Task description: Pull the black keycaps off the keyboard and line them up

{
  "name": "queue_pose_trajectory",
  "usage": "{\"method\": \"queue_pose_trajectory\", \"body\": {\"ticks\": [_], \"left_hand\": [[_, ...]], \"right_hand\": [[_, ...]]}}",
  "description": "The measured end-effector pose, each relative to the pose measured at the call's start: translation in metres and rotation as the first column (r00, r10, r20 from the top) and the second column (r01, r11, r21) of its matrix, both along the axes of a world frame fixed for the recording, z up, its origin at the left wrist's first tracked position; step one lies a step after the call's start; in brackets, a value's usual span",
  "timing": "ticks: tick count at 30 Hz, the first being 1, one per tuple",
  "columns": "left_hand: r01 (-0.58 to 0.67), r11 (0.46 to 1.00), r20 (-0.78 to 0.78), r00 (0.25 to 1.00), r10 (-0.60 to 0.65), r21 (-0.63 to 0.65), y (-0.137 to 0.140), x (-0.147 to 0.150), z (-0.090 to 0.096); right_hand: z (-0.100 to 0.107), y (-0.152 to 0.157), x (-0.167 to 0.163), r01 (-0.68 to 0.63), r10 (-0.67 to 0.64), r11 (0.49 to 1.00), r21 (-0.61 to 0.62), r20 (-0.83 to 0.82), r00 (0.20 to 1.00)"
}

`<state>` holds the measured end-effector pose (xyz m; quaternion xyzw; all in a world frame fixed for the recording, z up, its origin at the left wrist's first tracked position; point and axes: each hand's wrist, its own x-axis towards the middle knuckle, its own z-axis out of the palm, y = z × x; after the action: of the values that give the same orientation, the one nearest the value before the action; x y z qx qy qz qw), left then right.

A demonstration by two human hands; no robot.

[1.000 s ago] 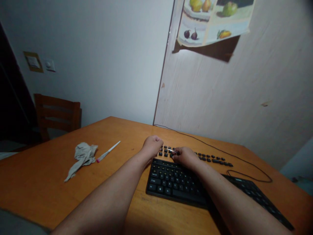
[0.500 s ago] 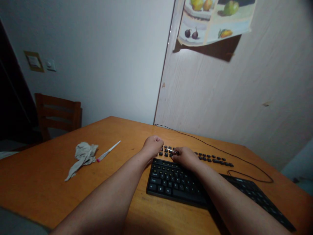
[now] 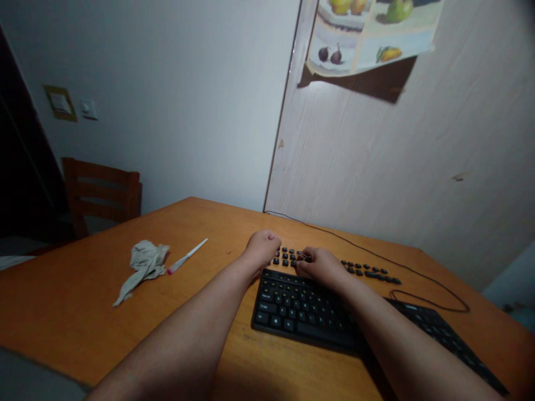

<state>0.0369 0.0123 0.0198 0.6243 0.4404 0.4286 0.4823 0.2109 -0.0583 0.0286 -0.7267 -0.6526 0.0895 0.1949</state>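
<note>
No txt legible; blk kbd (image 3: 309,312) has wht key mkgs (image 3: 276,321), too sm. & blurry to read.

The slim object (image 3: 302,255) in the right hand (image 3: 321,266) is too small to identify; the forearm (image 3: 388,320) partly hides the keyboard (image 3: 307,314).

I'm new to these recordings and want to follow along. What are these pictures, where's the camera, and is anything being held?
There's no machine: a person works bare-handed. One camera, worn on their head, looks forward and down, so their arms reach away from you.

On the orange-brown wooden table lie a black rectangular keyboard, small black loose keycaps beyond it, a slim white stick with a pink end and a crumpled beige cloth.

The right hand seems to pinch a slim shiny object, too small to identify. The left hand is curled beside the keycaps; whether it holds anything is hidden.
</note>
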Motion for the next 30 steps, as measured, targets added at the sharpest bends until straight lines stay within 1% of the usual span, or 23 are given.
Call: {"method": "queue_pose_trajectory", "body": {"ticks": [5, 8, 10, 11, 13, 14, 15, 16, 19, 21, 24, 30], "left_hand": [[-0.002, 1.0, -0.002, 1.0, 0.002, -0.011, -0.001, 0.0, 0.001], [0.006, 1.0, -0.005, 1.0, -0.006, -0.016, -0.002, 0.0, 0.002], [0.012, 1.0, -0.01, 1.0, -0.012, -0.016, -0.003, 0.0, 0.002], [0.015, 1.0, -0.013, 1.0, -0.016, -0.016, -0.004, 0.0, 0.003], [0.021, 1.0, -0.018, 1.0, -0.022, -0.017, -0.005, 0.0, 0.003], [0.026, 1.0, -0.019, 0.999, -0.026, -0.017, -0.006, 0.0, 0.004], [0.03, 0.999, -0.019, 0.999, -0.031, -0.017, -0.006, 0.0, 0.004], [0.035, 0.999, -0.02, 0.999, -0.035, -0.016, -0.007, 0.0, 0.004], [0.042, 0.999, -0.029, 0.999, -0.042, -0.009, -0.009, 0.0, 0.006], [0.044, 0.999, -0.046, 0.998, -0.044, 0.0, -0.011, 0.0, 0.008], [0.047, 0.999, -0.072, 0.996, -0.046, 0.009, -0.014, 0.0, 0.009], [0.061, 0.998, -0.094, 0.994, -0.058, 0.026, -0.017, -0.001, 0.01]], "right_hand": [[0.008, -0.006, 0.009, 0.037, -0.032, 0.995, 0.088, -0.057, 0.998], [0.019, -0.017, 0.013, 0.053, -0.038, 0.987, 0.152, -0.1, 0.994], [0.027, -0.026, 0.014, 0.062, -0.029, 0.98, 0.188, -0.173, 0.985], [0.031, -0.031, 0.014, 0.084, -0.026, 0.976, 0.199, -0.277, 0.961], [0.037, -0.042, 0.013, 0.129, -0.017, 0.973, 0.191, -0.501, 0.865], [0.04, -0.047, 0.013, 0.151, -0.01, 0.97, 0.192, -0.588, 0.809], [0.042, -0.053, 0.012, 0.17, -0.004, 0.964, 0.202, -0.635, 0.773], [0.043, -0.058, 0.011, 0.19, -0.001, 0.956, 0.224, -0.644, 0.765], [0.044, -0.072, 0.01, 0.232, -0.023, 0.922, 0.31, -0.554, 0.832], [0.041, -0.078, 0.01, 0.23, -0.027, 0.918, 0.324, -0.526, 0.85], [0.034, -0.082, 0.011, 0.219, 0.016, 0.924, 0.314, -0.603, 0.798], [0.025, -0.081, 0.01, 0.128, 0.139, 0.951, 0.282, -0.758, 0.637]]}}
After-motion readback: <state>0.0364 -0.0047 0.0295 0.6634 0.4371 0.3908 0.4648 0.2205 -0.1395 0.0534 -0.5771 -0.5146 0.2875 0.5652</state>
